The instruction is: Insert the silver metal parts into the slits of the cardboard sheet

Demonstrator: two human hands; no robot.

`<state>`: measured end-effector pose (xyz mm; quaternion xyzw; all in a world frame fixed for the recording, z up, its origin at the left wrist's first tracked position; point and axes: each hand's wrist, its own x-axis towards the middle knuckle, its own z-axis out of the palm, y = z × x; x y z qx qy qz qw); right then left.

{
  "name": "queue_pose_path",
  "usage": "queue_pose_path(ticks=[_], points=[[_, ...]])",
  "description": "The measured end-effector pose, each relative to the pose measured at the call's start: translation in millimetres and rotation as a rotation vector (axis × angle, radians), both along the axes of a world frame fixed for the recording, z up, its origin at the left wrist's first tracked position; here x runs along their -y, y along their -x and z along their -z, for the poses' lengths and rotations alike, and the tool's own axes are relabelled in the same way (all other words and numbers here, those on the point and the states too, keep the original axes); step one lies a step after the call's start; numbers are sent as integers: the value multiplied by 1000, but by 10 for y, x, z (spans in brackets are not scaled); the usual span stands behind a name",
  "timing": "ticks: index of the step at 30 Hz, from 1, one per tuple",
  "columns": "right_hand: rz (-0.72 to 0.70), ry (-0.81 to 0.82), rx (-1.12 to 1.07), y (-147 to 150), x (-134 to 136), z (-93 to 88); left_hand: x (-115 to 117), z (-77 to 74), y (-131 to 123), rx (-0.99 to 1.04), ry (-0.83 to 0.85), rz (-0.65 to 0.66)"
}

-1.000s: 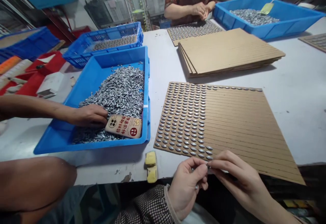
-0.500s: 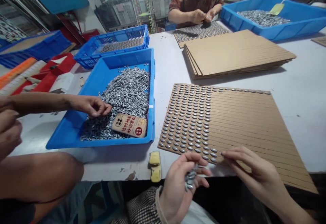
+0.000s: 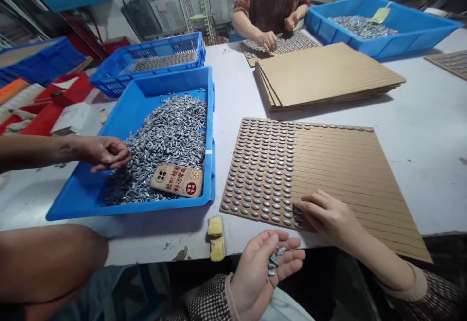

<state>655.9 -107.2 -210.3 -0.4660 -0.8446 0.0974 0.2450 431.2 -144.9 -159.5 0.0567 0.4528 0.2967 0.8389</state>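
Right hand is holding its fingertips bunched over the flat brown lined cardboard sheet, can't tell if it's pinching anything; palm-up left hand is lying open, cradling small shiny-grey metallic-looking ovals leftward, nearer the body.

Left hand cups silvery pieces, right hand over cardboard.

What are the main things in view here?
Table: one, white, beneath everything
Nearest board: one, brown, centre right
Other boards: several, brown, mostly beyond it
Containers: at least four, blue, left and far right
Small pieces: countless, silvery, on boards, in containers
Phone: one, beige, in nearest container
Blocks: two, yellow, near table edge
Co-workers: two, one in patterned red, left and across
Left hand: one, bare, palm up, holding pieces
Right hand: one, bare, over nearest board
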Motion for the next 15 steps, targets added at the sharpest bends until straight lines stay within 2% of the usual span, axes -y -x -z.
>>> queue_pose_path(ticks=[7,11,15], points=[[-18,71,-53,-57,-3,-36,-80,-8,-50,84,59,-34],[13,89,-164,38,91,-214,-103,15,-81,147,31,-27],[-108,155,-230,280,241,-402,-103,35,-135,234,-47,-32]])
